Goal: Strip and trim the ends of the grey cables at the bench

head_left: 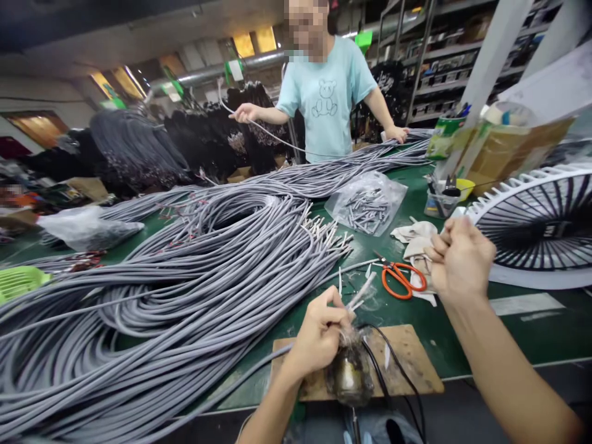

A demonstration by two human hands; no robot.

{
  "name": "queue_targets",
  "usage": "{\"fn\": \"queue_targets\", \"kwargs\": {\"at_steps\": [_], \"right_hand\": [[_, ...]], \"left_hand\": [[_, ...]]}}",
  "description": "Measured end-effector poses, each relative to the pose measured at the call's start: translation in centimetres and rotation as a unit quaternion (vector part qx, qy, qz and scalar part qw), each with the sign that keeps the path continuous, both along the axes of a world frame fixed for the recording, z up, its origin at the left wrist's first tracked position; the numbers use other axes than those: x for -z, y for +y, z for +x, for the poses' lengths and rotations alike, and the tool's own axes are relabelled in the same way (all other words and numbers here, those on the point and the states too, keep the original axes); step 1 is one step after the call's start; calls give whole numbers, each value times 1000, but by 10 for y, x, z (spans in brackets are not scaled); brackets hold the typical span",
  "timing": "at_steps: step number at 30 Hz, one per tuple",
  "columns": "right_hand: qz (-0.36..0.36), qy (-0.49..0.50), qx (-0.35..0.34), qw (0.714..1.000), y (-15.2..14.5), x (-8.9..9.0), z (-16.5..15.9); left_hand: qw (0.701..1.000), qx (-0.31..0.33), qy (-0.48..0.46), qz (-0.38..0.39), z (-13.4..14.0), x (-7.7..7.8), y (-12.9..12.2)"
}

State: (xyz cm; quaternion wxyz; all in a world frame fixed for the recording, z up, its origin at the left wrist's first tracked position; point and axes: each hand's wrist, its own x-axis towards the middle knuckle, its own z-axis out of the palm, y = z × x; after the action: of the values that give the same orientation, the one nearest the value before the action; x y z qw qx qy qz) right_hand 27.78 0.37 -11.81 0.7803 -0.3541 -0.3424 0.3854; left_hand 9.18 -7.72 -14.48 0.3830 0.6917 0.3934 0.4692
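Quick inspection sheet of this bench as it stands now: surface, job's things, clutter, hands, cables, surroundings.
Surface: green table with a wooden board at the near edge.
Job's things: cable end over a small pot.
Clutter: orange scissors, rag, bag of sleeves, fan guard.
Hands: left hand pinches the cable end; right hand raised, closed.
Cables: grey cable pile across the table.
Surroundings: a person opposite, shelves behind.

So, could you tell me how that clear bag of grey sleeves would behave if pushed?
The bag is thin, crinkled plastic, so it would probably slide and crumple. The loose sleeves inside would likely shift. It lies flat on the table, so tipping seems unlikely.
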Motion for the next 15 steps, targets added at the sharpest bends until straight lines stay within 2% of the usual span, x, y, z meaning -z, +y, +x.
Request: {"fn": "queue_targets", "kwargs": {"at_steps": [1, 2, 3, 4, 5, 6, 7, 8, 10, 13, 15], "right_hand": [[-20, -15, -71, 997, 0, -2, 1], [-40, -62, -171, 982, -2, -2, -1], [-58, -125, -290, 947, -6, -2, -5], [-70, -186, -402, 894, -11, 0, -11], [-69, -229, -485, 841, -16, 2, -18], [-60, -248, -538, 803, -20, 5, -26], [-51, -245, -565, 787, -24, 8, -32], [-47, -226, -571, 788, -26, 11, -38], [-57, -179, -540, 820, -29, 17, -45], [-92, -142, -441, 882, -31, 22, -50], [-94, -148, -381, 908, -33, 23, -52]], "left_hand": [[999, 12, -46, -27, -1, 1, 0], [994, 21, -97, -52, -3, 3, 1], [986, 30, -148, -73, -5, 4, 2], [976, 42, -192, -89, -7, 6, 3], [968, 55, -226, -99, -8, 8, 5], [961, 67, -248, -105, -10, 10, 6], [956, 79, -260, -114, -10, 11, 6], [951, 90, -268, -124, -11, 12, 7], [944, 104, -282, -134, -9, 11, 6], [936, 89, -315, -129, -4, 7, 5], [932, 57, -325, -148, -1, 5, 4]]}}
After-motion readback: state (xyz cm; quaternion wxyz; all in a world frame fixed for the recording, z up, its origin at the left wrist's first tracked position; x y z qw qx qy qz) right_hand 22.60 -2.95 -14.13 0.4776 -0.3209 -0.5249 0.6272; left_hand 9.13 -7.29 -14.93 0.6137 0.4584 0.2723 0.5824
